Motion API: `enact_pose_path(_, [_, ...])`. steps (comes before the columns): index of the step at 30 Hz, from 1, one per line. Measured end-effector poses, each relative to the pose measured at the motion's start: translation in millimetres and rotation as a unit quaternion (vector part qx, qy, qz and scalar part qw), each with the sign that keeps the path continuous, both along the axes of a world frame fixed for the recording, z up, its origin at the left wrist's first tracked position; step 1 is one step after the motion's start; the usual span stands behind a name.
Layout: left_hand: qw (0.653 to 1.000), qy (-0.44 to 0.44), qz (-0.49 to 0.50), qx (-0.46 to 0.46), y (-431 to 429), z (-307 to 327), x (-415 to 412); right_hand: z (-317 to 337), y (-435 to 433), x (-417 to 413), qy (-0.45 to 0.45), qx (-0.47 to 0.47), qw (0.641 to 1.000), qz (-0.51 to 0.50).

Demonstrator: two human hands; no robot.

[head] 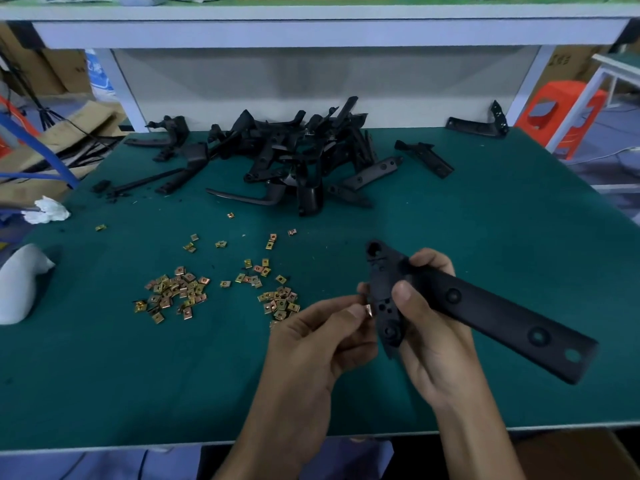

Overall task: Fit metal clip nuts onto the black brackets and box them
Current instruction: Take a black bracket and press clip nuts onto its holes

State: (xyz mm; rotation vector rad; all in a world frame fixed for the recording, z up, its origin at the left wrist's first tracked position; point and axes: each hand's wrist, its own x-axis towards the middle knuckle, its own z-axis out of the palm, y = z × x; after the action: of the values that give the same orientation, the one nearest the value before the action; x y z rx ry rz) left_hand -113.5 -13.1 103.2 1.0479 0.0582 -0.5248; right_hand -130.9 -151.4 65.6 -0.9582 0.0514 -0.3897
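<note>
My right hand (433,327) grips a black L-shaped bracket (491,313) near its corner, with the long arm pointing down to the right. My left hand (318,337) pinches a small metal clip nut (369,310) against the left edge of the bracket's short arm. Several loose clip nuts (176,292) lie scattered on the green mat (485,220) to the left of my hands, and more (280,299) lie just above my left hand. A pile of black brackets (301,157) sits at the back of the mat.
A lone bracket (479,124) rests at the back right corner. Crumpled white tissue (48,211) and a white object (17,285) lie at the left edge. Cardboard boxes (52,140) and cables stand off the table to the left, an orange stool (561,112) to the right.
</note>
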Motion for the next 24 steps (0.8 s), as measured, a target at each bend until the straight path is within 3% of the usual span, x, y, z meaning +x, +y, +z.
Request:
enact_pose_path(15, [0.998,0.022,-0.010,-0.056,0.6,1.4,-4.1,3.4,8.3,-2.2,-0.018,0.026,0.999,0.014])
enact_pose_path(20, [0.998,0.030,-0.052,-0.031,3.0,-3.0,-2.4,-1.1,8.1,-2.7,-0.008,-0.034,0.999,-0.022])
enact_pose_path(24, [0.991,0.084,-0.095,-0.050,4.1,-15.0,-4.5,-13.0,8.3,-7.1,0.009,-0.107,0.992,-0.065])
